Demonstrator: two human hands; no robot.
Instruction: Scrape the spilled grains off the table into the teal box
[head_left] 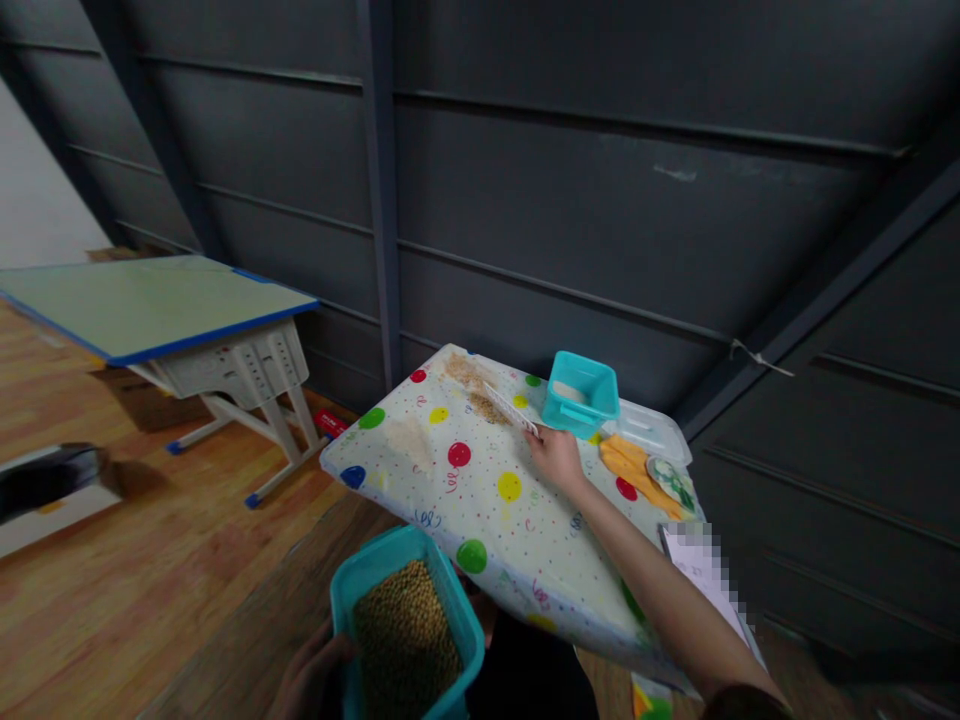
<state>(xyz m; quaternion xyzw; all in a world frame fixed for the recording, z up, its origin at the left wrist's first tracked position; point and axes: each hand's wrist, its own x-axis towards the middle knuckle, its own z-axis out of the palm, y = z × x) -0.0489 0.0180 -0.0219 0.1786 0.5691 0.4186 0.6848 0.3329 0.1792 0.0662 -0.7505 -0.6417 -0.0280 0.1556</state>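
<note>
At the front, my left hand [319, 660] is closed on the side of a turquoise basket [465, 620], which is filled with small tan, bean-like grains [409, 620]. My right hand [556, 458] reaches over the table and grips one end of a narrow white strip with slots along it [510, 410]; its exact kind is unclear. The strip's far end lies beside a small pile of brown grains [487, 408]. Behind that is a light-brown scattered heap [463, 370]. A pale, whitish spread of grains [409, 440] lies nearer the left edge.
The balloon-print tablecloth [517, 540] covers the table. On its right are a second turquoise basket [585, 385], a clear lid [652, 430], an orange cloth [637, 470], a green-and-white round item [671, 483] and papers [705, 570]. A dark panelled wall [525, 200] stands behind; another desk [165, 300] is left.
</note>
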